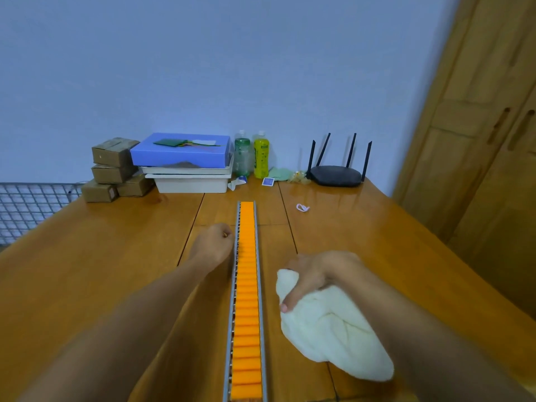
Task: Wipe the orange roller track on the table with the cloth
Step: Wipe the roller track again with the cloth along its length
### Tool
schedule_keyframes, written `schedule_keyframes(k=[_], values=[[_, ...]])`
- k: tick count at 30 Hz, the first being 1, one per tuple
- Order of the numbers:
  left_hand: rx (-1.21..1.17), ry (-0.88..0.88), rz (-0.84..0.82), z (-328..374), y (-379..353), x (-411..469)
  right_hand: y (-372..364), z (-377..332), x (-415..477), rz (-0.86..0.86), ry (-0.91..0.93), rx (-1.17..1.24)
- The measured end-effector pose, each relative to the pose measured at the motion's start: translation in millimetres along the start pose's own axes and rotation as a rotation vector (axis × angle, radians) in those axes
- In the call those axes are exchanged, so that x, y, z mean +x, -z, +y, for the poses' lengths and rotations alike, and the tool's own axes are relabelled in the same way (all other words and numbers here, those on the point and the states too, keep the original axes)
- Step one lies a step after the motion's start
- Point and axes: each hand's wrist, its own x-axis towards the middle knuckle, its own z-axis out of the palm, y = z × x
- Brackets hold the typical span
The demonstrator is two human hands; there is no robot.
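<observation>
The orange roller track [246, 300], set in a grey metal frame, runs straight away from me down the middle of the wooden table [101, 271]. My left hand [213, 246] is closed in a fist and rests against the track's left rail, about halfway along. My right hand [316, 275] grips a bunched white cloth [330, 329] that lies on the table just right of the track, not touching the rollers.
At the far edge stand cardboard boxes [114, 169], a blue box on white trays [185, 161], two bottles [252, 155] and a black router [336, 172]. A small pink band [302, 208] lies right of the track's far end. A wooden wardrobe [478, 140] stands right.
</observation>
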Motion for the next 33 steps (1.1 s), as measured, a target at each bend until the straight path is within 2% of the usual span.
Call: schedule_keyframes(k=[2,7,10,15,20,23,27,33], values=[[0.002,-0.014,0.001,4,-4,10,5,-1,4,-0.028,-0.012,-0.036],[-0.015,-0.007,-0.004,5,-16,31,20,2,24,0.135,0.014,-0.137],[0.003,0.005,0.017,1,-22,42,34,8,39,0.219,0.033,-0.102],[-0.020,0.030,0.016,-10,-30,59,64,15,64,0.540,0.104,-0.050],[-0.102,0.030,0.024,-24,-40,70,106,7,94,0.921,0.101,-0.059],[-0.129,0.020,0.044,-28,-45,75,126,-1,122,1.049,0.131,-0.062],[-0.166,0.019,0.066,-35,-49,79,134,-11,174,1.057,0.138,-0.012],[-0.175,0.019,0.063,-38,-51,81,114,-13,233,0.965,0.091,0.266]])
